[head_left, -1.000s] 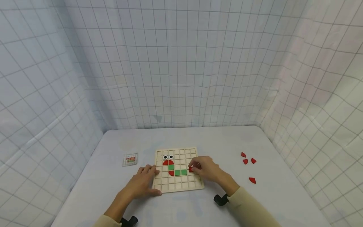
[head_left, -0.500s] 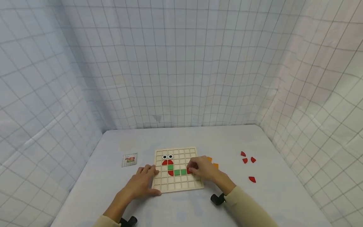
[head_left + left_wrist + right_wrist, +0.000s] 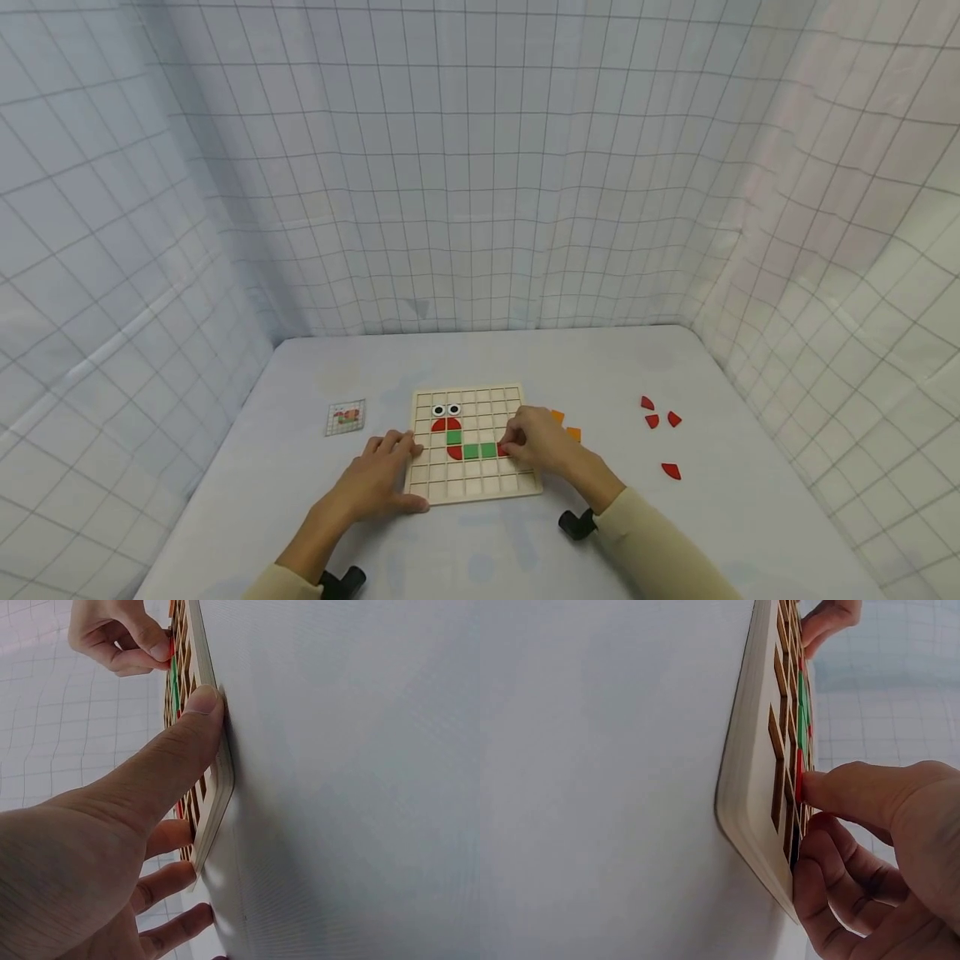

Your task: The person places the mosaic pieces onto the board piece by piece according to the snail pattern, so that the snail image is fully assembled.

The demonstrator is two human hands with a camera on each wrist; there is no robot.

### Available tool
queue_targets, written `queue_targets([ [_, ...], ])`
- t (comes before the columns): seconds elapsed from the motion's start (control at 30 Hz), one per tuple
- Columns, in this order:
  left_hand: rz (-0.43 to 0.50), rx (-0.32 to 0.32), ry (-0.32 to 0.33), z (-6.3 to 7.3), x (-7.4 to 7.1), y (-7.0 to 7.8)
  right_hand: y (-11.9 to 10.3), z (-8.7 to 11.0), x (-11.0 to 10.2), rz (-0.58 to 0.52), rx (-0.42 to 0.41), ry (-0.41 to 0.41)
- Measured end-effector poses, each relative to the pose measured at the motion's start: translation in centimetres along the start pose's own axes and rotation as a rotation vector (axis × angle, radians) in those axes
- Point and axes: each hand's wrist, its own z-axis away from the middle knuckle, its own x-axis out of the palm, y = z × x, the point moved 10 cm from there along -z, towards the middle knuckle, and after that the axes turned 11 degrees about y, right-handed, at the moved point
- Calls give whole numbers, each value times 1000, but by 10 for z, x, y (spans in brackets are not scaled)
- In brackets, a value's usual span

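A wooden grid board [image 3: 468,492] lies on the table with colored pieces set in its cells. Two eye tiles [image 3: 446,410] sit above red quarter-circle pieces, and green square tiles [image 3: 480,451] run to the right below. My right hand [image 3: 542,442] pinches a red piece [image 3: 799,776] at the right end of the green row; its fingers partly cover it. On the board's left front corner rests my left hand [image 3: 375,482], fingers spread along the left side and the thumb [image 3: 191,724] on the front rim.
Several loose red quarter-circle pieces [image 3: 652,421] lie on the table to the right. Orange square tiles [image 3: 573,434] lie just behind the right hand, partly hidden by it. A small picture card [image 3: 346,417] with a pattern lies left of the board.
The right hand has shifted slightly left, bringing the red piece up against the green row. Orange tiles have come into sight behind that hand. The left hand stays in place.
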Motion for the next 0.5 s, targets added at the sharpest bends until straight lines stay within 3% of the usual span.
queue_targets([
  [0.17, -5, -4, -3, 0, -1, 2, 6, 1, 1, -10, 40, -1],
  [0.5, -16, -11, -1, 1, -1, 0, 9, 2, -7, -22, 33, 33],
])
